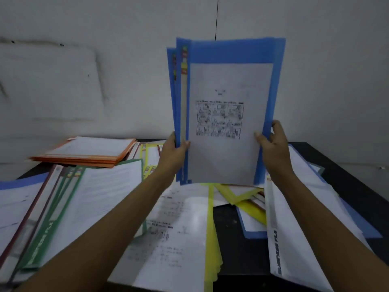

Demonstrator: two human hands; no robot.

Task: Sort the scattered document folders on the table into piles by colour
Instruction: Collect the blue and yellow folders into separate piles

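Several folders lie fanned at the left of the dark table (347,171): a lone blue folder (19,184) at the edge, then maroon folders (45,186) and green folders (48,224) overlapping. Behind them, by the wall, an orange pile (88,153) lies flat and squared. Yellow folders (211,218) spread across the middle, printed sheets facing up. Above these the held blue folders (231,53) stand upright, their bottom edges low over the yellow ones, with a sheet of gridded drawings showing through the front cover. The left hand (174,150) grips their left edge, thumb in front. The right hand (272,142) grips the right edge, thumb on the front and fingers curled behind. Further right, a white folder (299,218) lies over flat blue folders (254,234).
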